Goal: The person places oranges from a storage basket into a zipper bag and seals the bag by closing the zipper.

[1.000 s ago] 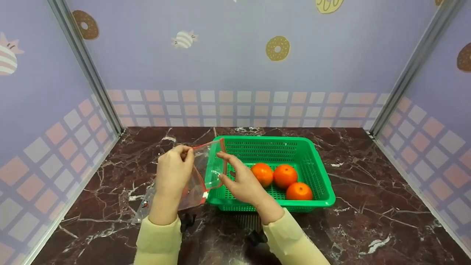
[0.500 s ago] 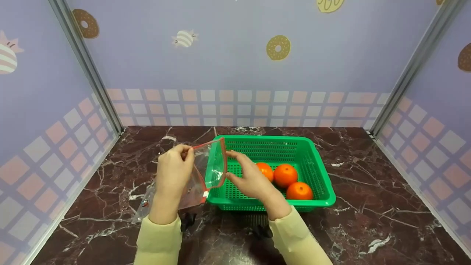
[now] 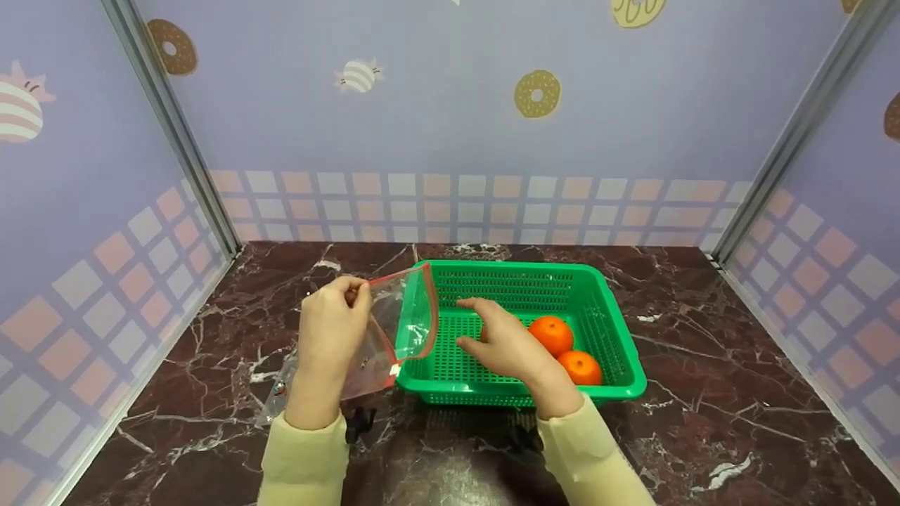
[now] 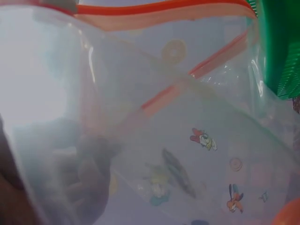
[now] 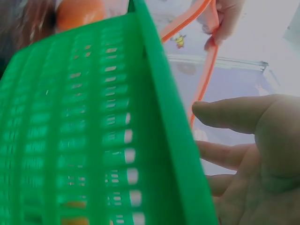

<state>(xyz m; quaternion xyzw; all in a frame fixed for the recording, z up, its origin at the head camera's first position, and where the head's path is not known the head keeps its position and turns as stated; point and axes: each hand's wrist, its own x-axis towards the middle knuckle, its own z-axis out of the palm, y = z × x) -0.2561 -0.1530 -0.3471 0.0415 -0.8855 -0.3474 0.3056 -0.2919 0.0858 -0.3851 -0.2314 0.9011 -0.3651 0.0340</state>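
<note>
My left hand [image 3: 330,320] pinches the upper edge of a clear zip bag [image 3: 380,383] with a red-orange zip strip and a white slider. Its mouth gapes to the right, overlapping the left end of a green plastic basket [image 3: 520,266]. Small cartoon prints [image 4: 204,139] show on the film in the left wrist view. Over the basket, my right hand [image 3: 503,344] holds nothing, thumb and fingers spread apart. Two oranges [image 3: 552,335] sit at the basket's right side, and a third is mostly hidden behind the right hand.
The basket stands on a dark red marbled tabletop [image 3: 703,351]. Patterned purple panels [image 3: 450,126] close off the back and both sides. Below the hands, dark wrist devices [image 3: 360,424] hang close to the sleeves.
My right hand has drawn away from the bag's mouth and moved right over the basket, covering most of one orange. The left hand keeps its pinch on the bag.
</note>
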